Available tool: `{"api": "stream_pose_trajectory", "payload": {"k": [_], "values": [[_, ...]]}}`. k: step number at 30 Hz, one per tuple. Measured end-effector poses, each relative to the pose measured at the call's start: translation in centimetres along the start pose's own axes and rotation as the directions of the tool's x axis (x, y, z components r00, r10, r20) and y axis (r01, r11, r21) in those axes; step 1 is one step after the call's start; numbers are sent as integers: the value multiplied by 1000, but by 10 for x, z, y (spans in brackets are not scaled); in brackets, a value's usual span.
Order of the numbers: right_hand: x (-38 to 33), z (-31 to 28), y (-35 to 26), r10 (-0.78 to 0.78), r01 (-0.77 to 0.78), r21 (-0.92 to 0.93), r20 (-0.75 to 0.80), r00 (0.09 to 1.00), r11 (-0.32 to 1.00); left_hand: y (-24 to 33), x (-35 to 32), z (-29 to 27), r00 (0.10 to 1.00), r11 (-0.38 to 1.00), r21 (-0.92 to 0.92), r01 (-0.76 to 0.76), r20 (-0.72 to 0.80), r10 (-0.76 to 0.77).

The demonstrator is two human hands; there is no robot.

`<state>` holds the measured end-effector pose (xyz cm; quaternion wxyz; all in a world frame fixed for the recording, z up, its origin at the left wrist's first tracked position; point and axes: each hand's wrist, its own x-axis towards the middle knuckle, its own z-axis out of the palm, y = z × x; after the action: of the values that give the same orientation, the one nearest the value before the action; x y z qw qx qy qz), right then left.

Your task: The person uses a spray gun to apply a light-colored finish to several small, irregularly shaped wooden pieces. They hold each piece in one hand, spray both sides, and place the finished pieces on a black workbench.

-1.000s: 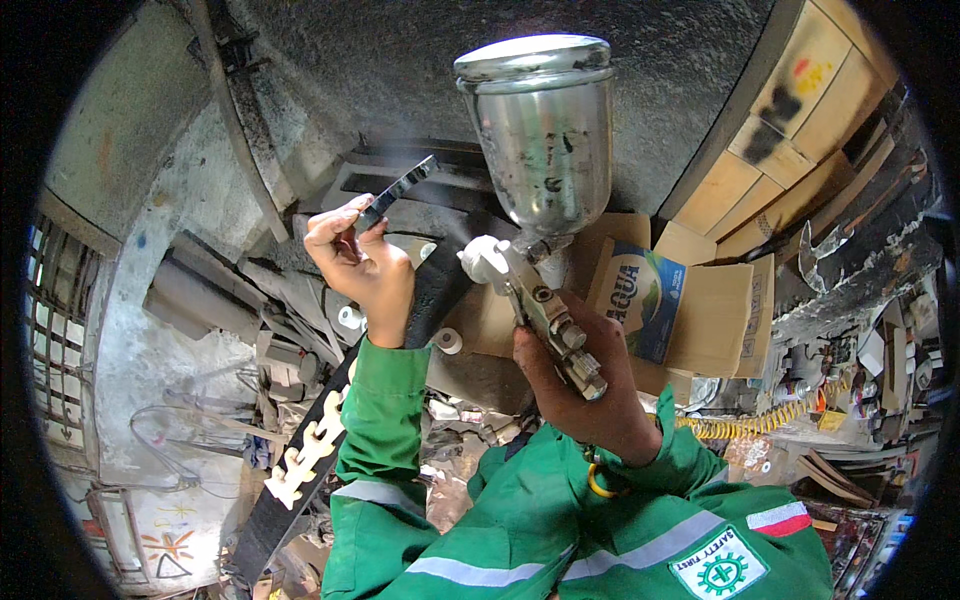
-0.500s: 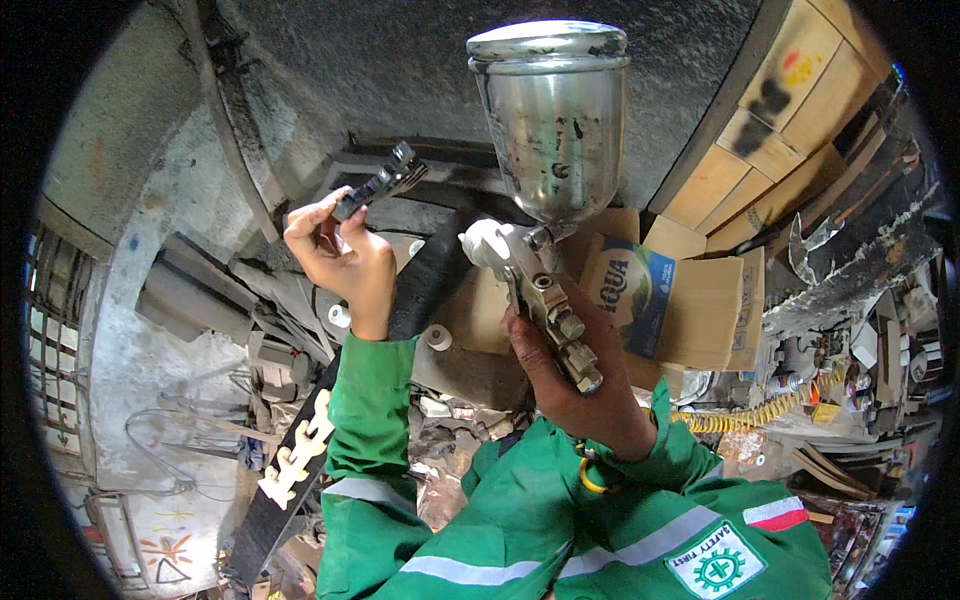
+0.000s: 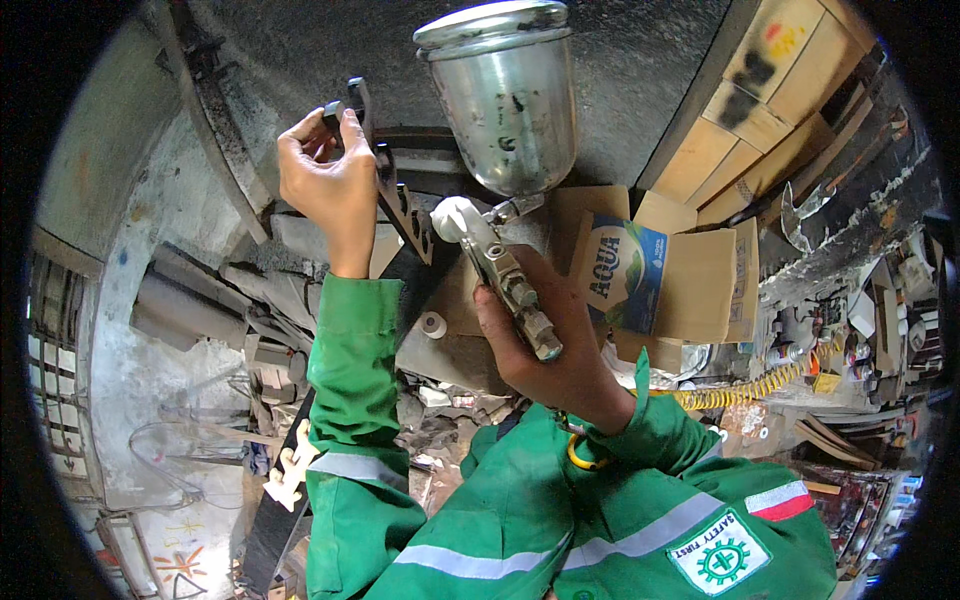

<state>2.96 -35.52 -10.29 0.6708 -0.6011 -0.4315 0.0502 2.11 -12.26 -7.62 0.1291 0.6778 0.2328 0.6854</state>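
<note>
My right hand is wrapped round a metal spray gun, whose silver paint cup stands above it, slightly tilted and marked with dark smudges. The gun's round front end points left, toward a long black piece with notched, hooked edges. Pinched at its upper end by my left hand, that piece slants down to the right and ends close to the gun's nozzle. The fingers round the gun's grip and trigger are partly hidden behind its body.
An opened cardboard box lies behind my right hand. To its right a yellow coiled hose runs among clutter. A cream notched piece rests on a dark board beside my left sleeve. Stacked wooden panels lean at the upper right.
My left hand has risen and turned the black piece, so its length now slants downward to the right. The spray gun and my right hand have shifted left and slightly up.
</note>
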Motion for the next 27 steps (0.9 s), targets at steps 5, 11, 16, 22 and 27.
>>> {"api": "stream_pose_trajectory", "payload": {"k": [5,11,16,22,27], "values": [[4,9,3,-51,51,23,-28,998,998,-1,4,-5,999,999,-21,41,-10,-41],[9,13,7,-158,151,-129,-41,987,980,-3,4,-9,994,994,-32,107,-20,-108],[11,16,13,-11,15,-86,40,999,996,-7,6,-11,995,995,-43,94,-20,-95],[0,18,26,136,-136,30,20,991,990,-15,9,-17,979,960,-204,192,-31,-202],[-14,4,24,352,-354,1,-120,928,935,-46,30,-61,949,941,135,312,12,-316]]}}
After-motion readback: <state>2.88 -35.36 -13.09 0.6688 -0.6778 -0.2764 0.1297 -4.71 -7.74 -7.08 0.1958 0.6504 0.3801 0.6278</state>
